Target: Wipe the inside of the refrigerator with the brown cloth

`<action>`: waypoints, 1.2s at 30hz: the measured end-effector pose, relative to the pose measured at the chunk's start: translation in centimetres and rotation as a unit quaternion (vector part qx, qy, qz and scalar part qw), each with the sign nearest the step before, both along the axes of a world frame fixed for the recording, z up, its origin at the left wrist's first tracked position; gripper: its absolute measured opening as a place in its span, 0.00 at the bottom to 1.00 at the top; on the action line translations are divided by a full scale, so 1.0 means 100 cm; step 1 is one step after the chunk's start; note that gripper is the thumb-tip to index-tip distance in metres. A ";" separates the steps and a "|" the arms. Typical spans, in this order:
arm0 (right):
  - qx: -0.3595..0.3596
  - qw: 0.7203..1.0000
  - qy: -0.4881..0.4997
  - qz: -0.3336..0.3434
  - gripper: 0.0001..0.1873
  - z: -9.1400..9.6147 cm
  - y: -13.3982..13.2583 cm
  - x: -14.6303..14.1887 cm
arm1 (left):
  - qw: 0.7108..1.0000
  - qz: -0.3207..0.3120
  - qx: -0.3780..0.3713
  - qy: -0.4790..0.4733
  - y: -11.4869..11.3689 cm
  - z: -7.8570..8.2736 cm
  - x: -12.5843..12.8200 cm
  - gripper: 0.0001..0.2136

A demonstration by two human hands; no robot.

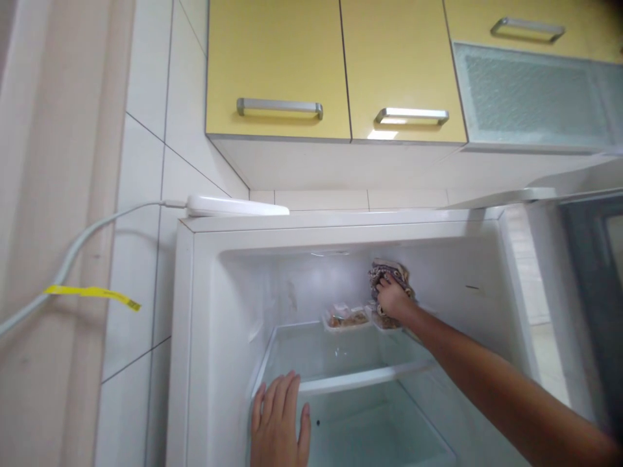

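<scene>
My right hand [393, 298] reaches deep into the open refrigerator [192, 311] and presses a bunched patterned cloth [389, 267] against the back wall. Its fingers are curled into the fabric. Below the cloth, on the upper glass shelf [316, 353], sits a clear tray of food [346, 318], with a second small container [387, 320] partly hidden behind my right hand. My left hand [278, 421] rests at the front left edge of that shelf, fingers stretched out and holding nothing.
Yellow cabinets [277, 58] with metal handles hang above the refrigerator. A white device [236, 206] lies on its top left, with a white cable [80, 250] carrying a yellow tag [92, 292]. The refrigerator door [579, 311] stands open at the right.
</scene>
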State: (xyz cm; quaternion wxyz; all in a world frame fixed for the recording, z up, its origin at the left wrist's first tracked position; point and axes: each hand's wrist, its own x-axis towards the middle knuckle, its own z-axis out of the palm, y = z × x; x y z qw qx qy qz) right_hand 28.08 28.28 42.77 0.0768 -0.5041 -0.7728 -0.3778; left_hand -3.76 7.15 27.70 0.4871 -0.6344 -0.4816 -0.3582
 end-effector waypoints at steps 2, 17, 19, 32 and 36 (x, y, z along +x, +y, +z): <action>0.002 1.000 -0.011 0.002 0.16 0.004 -0.020 0.006 | 1.000 -0.002 -0.008 -0.011 -0.002 0.001 0.002 0.19; -0.089 0.991 -0.084 -0.059 0.13 0.035 -0.150 0.029 | 0.999 -0.022 -0.020 -0.033 -0.009 0.006 0.004 0.18; -0.087 0.991 -0.077 -0.067 0.13 0.042 -0.159 0.033 | 0.999 -0.027 -0.020 -0.036 -0.010 0.006 0.004 0.17; 0.052 0.996 0.028 -0.059 0.17 0.075 -0.146 0.032 | 0.999 -0.017 -0.016 -0.031 -0.011 0.006 0.002 0.18; 0.086 0.993 0.062 -0.049 0.19 0.065 -0.130 0.024 | 1.000 -0.012 0.010 -0.015 -0.007 0.002 -0.001 0.19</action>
